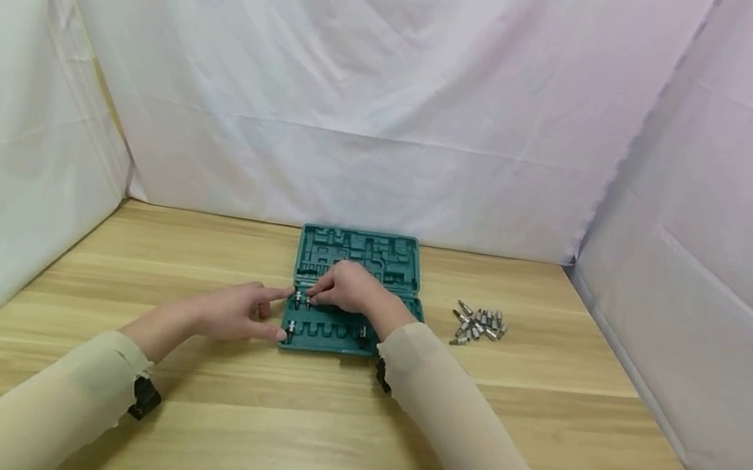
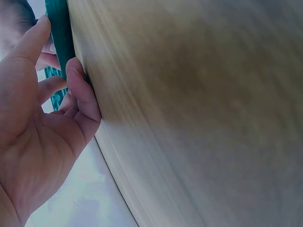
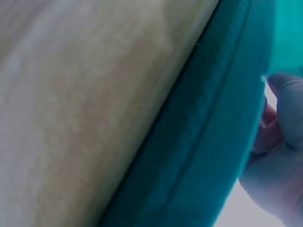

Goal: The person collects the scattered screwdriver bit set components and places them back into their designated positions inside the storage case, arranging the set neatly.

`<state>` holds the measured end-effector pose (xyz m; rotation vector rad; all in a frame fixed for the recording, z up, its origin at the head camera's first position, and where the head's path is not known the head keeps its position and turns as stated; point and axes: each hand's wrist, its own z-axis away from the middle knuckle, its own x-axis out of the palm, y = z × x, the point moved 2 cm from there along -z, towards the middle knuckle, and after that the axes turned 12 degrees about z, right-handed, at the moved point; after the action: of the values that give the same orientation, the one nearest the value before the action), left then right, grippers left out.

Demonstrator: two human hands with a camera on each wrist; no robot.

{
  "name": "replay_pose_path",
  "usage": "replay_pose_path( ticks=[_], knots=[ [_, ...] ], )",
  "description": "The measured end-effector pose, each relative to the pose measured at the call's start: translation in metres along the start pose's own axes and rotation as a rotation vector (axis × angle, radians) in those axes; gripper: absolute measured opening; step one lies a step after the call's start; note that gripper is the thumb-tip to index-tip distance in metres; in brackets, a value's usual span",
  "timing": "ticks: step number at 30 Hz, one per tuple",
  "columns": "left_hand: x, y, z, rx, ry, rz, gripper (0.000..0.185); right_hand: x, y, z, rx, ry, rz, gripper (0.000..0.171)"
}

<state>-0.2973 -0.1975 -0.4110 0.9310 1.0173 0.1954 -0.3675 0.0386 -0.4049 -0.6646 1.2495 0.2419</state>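
On the wooden table [image 1: 338, 420], the left hand [image 1: 234, 313] lies at the 9 o'clock edge of the open teal tool case [image 1: 354, 296], fingers straight, fingertips touching its rim. The right hand [image 1: 349, 289] sits over the case's near half, fingers curled and pinching a small metal bit [image 1: 308, 300] at a slot in the upper row. More bits stand in slots at 7 and 5 o'clock. At 3 o'clock, well apart from the case, lies a pile of loose bits [image 1: 479, 324]. White cloth [image 1: 381, 93] hangs beyond.
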Motion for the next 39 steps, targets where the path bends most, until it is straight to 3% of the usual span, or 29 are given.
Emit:
replay_pose_path(
  ticks=[7,18,30,39],
  knots=[
    [0.002,0.0,-0.004,0.016,0.001,-0.026,0.089,0.001,0.014,0.005,-0.029,-0.004,-0.107,0.025],
    [0.001,0.005,-0.002,0.032,-0.011,0.012,0.089,-0.006,0.007,0.006,-0.038,-0.068,-0.052,0.029],
    [0.003,-0.003,-0.001,0.007,0.004,0.023,0.089,-0.003,0.004,0.006,-0.071,-0.088,-0.035,0.03],
    [0.002,-0.006,-0.001,0.01,0.008,0.024,0.09,-0.003,0.008,0.01,-0.111,-0.059,-0.106,0.031]
  ],
)
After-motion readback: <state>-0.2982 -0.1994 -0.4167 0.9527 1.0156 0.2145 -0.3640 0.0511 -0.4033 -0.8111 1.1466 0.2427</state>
